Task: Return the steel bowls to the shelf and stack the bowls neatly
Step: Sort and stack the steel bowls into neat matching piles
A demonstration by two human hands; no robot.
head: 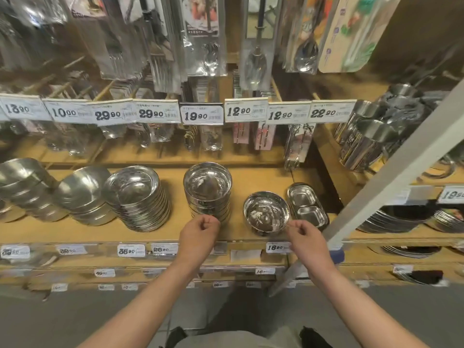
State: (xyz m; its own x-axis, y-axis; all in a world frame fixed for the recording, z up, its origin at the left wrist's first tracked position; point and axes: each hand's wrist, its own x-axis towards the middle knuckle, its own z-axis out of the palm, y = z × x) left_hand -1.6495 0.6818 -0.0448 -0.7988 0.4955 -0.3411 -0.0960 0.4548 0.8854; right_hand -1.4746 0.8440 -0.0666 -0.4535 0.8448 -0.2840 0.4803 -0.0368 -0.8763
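Observation:
A tall stack of steel bowls (pixel 207 194) stands mid-shelf on the wooden shelf (pixel 251 179). To its right a single steel bowl (pixel 266 213) sits upright near the shelf's front edge. My left hand (pixel 200 231) hovers in front of the foot of the stack with its fingers curled and nothing in them. My right hand (pixel 305 236) is at the single bowl's right rim, thumb and forefinger pinching the edge. Both forearms reach up from below.
Further left stand a stack of flat steel plates (pixel 136 197) and more bowl stacks (pixel 82 194). A two-compartment steel dish (pixel 307 205) lies right of the single bowl. Packaged cutlery hangs above behind price tags (pixel 200 113). A white post (pixel 391 167) slants across the right.

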